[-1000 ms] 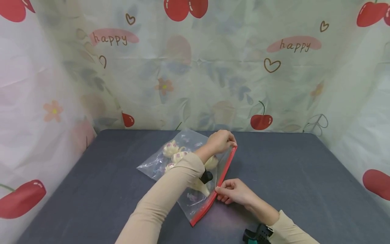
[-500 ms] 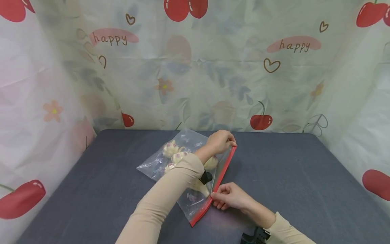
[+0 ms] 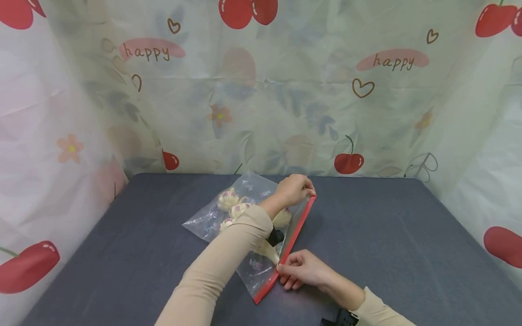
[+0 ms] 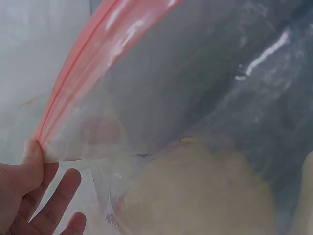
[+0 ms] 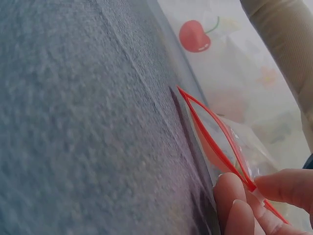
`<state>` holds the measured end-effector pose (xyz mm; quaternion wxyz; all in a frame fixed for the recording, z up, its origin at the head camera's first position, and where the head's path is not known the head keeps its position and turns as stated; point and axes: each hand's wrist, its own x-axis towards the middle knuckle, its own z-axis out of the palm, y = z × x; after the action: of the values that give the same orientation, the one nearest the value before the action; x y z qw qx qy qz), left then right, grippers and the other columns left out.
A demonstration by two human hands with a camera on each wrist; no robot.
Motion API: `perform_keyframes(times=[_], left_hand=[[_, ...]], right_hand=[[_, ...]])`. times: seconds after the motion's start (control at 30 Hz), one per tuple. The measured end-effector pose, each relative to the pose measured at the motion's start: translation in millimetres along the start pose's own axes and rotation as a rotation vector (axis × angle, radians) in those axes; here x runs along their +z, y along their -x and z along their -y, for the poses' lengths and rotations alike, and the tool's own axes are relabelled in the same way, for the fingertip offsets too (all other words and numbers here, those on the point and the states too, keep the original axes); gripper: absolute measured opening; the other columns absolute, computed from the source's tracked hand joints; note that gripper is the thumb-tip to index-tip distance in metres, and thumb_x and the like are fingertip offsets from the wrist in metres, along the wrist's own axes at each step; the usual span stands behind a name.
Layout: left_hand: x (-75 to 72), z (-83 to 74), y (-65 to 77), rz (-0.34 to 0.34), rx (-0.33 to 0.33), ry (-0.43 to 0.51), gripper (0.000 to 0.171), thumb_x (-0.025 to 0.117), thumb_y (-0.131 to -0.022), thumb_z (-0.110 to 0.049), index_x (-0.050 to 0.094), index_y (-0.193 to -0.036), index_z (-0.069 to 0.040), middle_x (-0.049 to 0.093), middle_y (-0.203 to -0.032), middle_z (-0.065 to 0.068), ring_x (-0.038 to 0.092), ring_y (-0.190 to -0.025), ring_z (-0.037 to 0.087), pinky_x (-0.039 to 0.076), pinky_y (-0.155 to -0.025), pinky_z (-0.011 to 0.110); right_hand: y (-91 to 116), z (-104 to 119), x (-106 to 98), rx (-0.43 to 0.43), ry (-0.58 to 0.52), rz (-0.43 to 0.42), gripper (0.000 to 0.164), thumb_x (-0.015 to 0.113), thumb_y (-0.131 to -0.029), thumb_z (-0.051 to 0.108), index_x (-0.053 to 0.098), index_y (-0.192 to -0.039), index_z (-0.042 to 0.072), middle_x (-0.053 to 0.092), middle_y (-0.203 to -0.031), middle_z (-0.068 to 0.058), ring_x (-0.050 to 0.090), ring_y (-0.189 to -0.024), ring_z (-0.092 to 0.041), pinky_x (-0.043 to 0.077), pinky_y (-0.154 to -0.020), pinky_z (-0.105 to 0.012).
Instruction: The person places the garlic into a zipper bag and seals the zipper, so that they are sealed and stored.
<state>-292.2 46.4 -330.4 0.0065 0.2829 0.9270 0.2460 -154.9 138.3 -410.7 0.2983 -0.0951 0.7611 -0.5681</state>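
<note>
A clear slider zip bag (image 3: 250, 185) with a red zip edge (image 3: 299, 224) lies slanted on the table. Inside are several cream, garlic-like bulbs (image 3: 228, 199) with purplish markings; the left forearm hides some. Thumb and fingers of my left hand (image 3: 294, 189) pinch the far end of the red edge, as the left wrist view (image 4: 36, 188) also shows. Lower along that edge, my right hand (image 3: 303, 270) pinches a small whitish slider (image 5: 258, 195). In the right wrist view, the red lips (image 5: 210, 115) gape between the slider and the bag's free corner.
Dark grey cloth covers the table (image 3: 379, 235). Pale fabric printed with cherries, flowers and "happy" (image 3: 393, 60) hangs behind it and at both sides. A dark device (image 3: 346, 317) sits at my right wrist, another (image 3: 276, 236) at the left.
My right hand has slid along the red edge toward the bag's near corner, down and left in the head view. My left hand keeps its pinch on the far end.
</note>
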Motion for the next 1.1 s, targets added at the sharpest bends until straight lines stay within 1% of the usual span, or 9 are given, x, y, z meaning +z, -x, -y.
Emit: perform_keyframes(times=[0.2,0.4,0.6,0.77,0.93,1.1], left_hand=[[-0.3,1.7,0.7,-0.007,0.004,0.014,0.018,0.058,-0.092,-0.029,0.073,-0.095,-0.019,0.071,-0.096,-0.005,0.059,-0.071,0.006,0.04,-0.058,0.018],[-0.2,3.0,1.3,-0.013,0.002,0.039,0.018,0.059,-0.092,-0.028,0.073,-0.095,-0.018,0.071,-0.097,-0.003,0.055,-0.067,0.006,0.038,-0.057,0.018],[-0.3,4.2,1.1,-0.016,-0.008,0.053,0.018,0.059,-0.092,-0.027,0.074,-0.094,-0.018,0.072,-0.097,-0.003,0.051,-0.062,0.006,0.035,-0.054,0.018],[-0.9,4.7,0.6,-0.021,-0.029,0.069,0.018,0.058,-0.093,-0.028,0.073,-0.096,-0.018,0.071,-0.098,-0.002,0.051,-0.064,0.007,0.036,-0.055,0.019],[-0.9,5.9,-1.0,-0.04,-0.057,0.075,0.018,0.058,-0.092,-0.029,0.073,-0.095,-0.02,0.07,-0.096,-0.004,0.053,-0.066,0.007,0.038,-0.056,0.019],[-1.1,6.8,-1.2,-0.06,-0.065,0.068,0.017,0.058,-0.092,-0.029,0.072,-0.094,-0.02,0.07,-0.096,-0.005,0.054,-0.068,0.007,0.039,-0.057,0.019]], right_hand=[[-0.1,-1.0,5.4,0.007,-0.014,0.016,0.029,0.064,-0.088,0.028,0.067,-0.086,-0.001,0.068,-0.067,0.003,0.063,-0.054,-0.003,0.049,-0.05,-0.018],[0.5,-1.8,8.9,-0.005,-0.015,0.023,0.029,0.064,-0.089,0.026,0.068,-0.089,-0.002,0.068,-0.068,0.002,0.062,-0.054,-0.002,0.048,-0.049,-0.017],[1.2,-1.5,11.3,0.005,-0.026,0.044,0.028,0.064,-0.089,0.026,0.068,-0.091,-0.002,0.068,-0.068,0.002,0.062,-0.054,-0.002,0.048,-0.048,-0.017],[2.0,-1.4,13.6,0.013,-0.04,0.062,0.028,0.064,-0.089,0.025,0.067,-0.091,-0.003,0.068,-0.068,0.002,0.062,-0.054,-0.002,0.048,-0.048,-0.017],[1.7,-3.2,17.5,0.012,-0.058,0.077,0.028,0.064,-0.089,0.024,0.067,-0.089,-0.004,0.067,-0.067,0.002,0.062,-0.053,-0.002,0.048,-0.047,-0.016],[2.5,-2.8,22.0,0.003,-0.066,0.082,0.03,0.065,-0.088,0.022,0.066,-0.088,-0.007,0.066,-0.065,0.003,0.062,-0.052,-0.001,0.047,-0.047,-0.016]])
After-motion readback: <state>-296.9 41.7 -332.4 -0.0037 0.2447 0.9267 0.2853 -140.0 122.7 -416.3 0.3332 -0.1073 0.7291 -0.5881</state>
